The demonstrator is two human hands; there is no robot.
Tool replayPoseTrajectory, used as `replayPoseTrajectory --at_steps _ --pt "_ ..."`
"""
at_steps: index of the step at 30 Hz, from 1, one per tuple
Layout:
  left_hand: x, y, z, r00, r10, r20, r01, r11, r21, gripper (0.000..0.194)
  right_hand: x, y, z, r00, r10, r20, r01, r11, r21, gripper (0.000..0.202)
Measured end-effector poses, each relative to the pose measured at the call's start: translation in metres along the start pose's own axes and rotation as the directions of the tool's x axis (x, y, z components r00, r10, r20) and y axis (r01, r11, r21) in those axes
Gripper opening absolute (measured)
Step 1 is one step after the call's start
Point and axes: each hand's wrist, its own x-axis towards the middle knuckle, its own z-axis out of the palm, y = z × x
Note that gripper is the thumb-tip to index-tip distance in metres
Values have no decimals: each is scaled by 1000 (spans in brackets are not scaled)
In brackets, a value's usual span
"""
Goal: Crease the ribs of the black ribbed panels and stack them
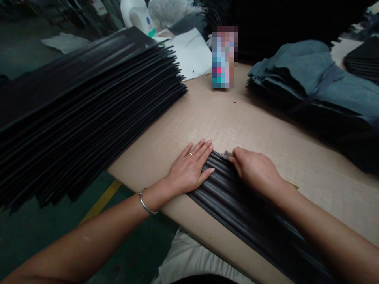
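Observation:
A long black panel with lengthwise ridges (237, 197), leather-like in look, lies across the table towards the lower right. My left hand (189, 167) rests flat over its far left end, fingers stretched out and thumb apart. Close beside it, my right hand (254, 167) is closed on a small flat tool with a greyish tip (227, 154), held at the panel's far end edge. Most of the tool is hidden by my fingers, so its exact kind does not show. A thin yellowish strip (292, 184) shows behind my right wrist; whether it belongs to the tool I cannot tell.
A tall stack of black panels (124, 90) fills the left of the tan table (207, 114). At the right lies a pile of dark grey-blue pieces (308, 75). A pixelated upright object (223, 59), a white sheet (191, 55) and a white jug (136, 15) stand behind.

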Motion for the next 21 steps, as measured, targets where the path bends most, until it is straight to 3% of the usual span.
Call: replayPoseTrajectory --at_steps 5,13,17,21 --pt "-1 0 0 1000 -2 -9 2 1000 -12 73 24 -19 -7 998 -48 51 51 996 -74 23" --pt "-1 0 0 1000 8 -15 -8 1000 -12 73 35 -21 -18 989 -122 88 129 988 -85 26" --pt "0 -2 1 1000 11 -18 -12 1000 -8 70 17 -1 -18 985 -106 135 116 991 -66 28" --pt "1 -4 4 1000 20 -23 -21 1000 -17 65 -26 35 -10 982 -55 183 61 998 -30 26"
